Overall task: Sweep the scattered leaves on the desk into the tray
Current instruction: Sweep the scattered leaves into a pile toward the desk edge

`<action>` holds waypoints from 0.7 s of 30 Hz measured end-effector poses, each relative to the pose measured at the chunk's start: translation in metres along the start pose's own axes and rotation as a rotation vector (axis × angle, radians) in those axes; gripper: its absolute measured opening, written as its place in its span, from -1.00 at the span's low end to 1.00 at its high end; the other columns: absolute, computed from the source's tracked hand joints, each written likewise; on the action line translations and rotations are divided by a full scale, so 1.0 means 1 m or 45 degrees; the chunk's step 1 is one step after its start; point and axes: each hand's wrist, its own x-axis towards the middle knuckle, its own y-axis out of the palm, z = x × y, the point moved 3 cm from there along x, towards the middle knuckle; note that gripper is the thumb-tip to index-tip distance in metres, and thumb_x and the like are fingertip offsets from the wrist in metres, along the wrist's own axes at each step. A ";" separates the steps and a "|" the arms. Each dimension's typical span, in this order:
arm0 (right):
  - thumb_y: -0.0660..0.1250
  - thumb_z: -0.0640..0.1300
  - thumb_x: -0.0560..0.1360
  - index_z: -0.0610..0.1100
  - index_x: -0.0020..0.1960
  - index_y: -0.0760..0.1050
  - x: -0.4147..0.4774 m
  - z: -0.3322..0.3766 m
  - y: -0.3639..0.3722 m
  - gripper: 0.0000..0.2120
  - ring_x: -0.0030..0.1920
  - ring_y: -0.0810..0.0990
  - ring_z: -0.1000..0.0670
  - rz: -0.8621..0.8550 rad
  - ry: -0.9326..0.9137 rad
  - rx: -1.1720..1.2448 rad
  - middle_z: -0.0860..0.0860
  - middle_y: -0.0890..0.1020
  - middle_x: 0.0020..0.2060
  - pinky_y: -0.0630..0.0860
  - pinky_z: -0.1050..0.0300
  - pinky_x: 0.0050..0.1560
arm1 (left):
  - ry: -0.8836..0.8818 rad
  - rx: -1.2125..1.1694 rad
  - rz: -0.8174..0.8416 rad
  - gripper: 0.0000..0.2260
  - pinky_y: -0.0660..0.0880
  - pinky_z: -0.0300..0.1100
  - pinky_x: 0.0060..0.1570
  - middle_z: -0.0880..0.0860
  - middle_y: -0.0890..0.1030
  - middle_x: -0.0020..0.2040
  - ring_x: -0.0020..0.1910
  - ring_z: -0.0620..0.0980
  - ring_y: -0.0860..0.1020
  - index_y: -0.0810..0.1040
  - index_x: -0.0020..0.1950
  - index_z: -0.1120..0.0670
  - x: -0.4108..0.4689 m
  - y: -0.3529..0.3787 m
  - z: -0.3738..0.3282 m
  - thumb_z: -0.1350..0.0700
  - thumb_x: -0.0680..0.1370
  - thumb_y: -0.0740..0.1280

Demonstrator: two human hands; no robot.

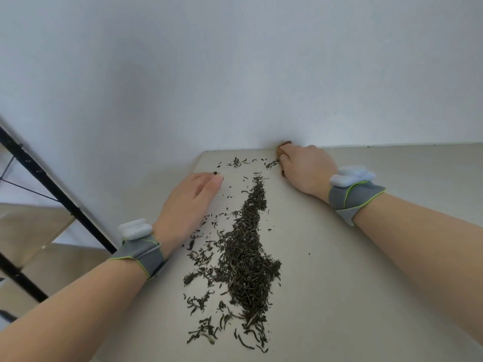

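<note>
Leaves [245,257] on desk [366,257], between left hand [188,202] and right hand [305,168].

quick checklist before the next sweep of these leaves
1. Leaves in one strip: not ok, strays lie to its left and at the far end.
2. Right hand grips the brown thing: ok; what it is, cannot tell.
3. Left hand off the strip: ok, flat at the desk edge.
4. Tray in view: not ok, none shows.
5. Sweep path clear: ok.

White wall [235,61] at back; black metal frame [52,188] at left, running diagonally; tan surface [31,231] beneath frame.
</note>
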 end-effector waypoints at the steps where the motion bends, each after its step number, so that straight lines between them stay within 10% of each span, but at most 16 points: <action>1: -0.01 0.04 0.66 -0.03 0.19 0.46 0.001 0.008 0.003 -0.69 0.00 0.58 -0.29 0.005 -0.034 0.006 -0.17 0.65 0.08 0.51 -0.08 -0.01 | 0.002 0.012 0.005 -0.31 0.30 0.01 0.47 -0.17 0.52 0.39 0.40 -0.15 0.43 0.58 0.39 -0.09 0.000 0.000 0.000 -0.45 0.56 -0.06; 21: 0.04 0.01 0.69 -0.07 0.18 0.49 0.008 0.021 0.008 -0.71 0.10 0.56 -0.22 -0.032 -0.129 0.141 -0.10 0.62 0.08 0.45 -0.04 0.04 | 0.008 -0.045 -0.029 -0.43 0.27 -0.20 0.35 -0.20 0.53 0.37 0.37 -0.21 0.42 0.60 0.37 -0.11 -0.004 -0.002 0.001 -0.36 0.62 0.00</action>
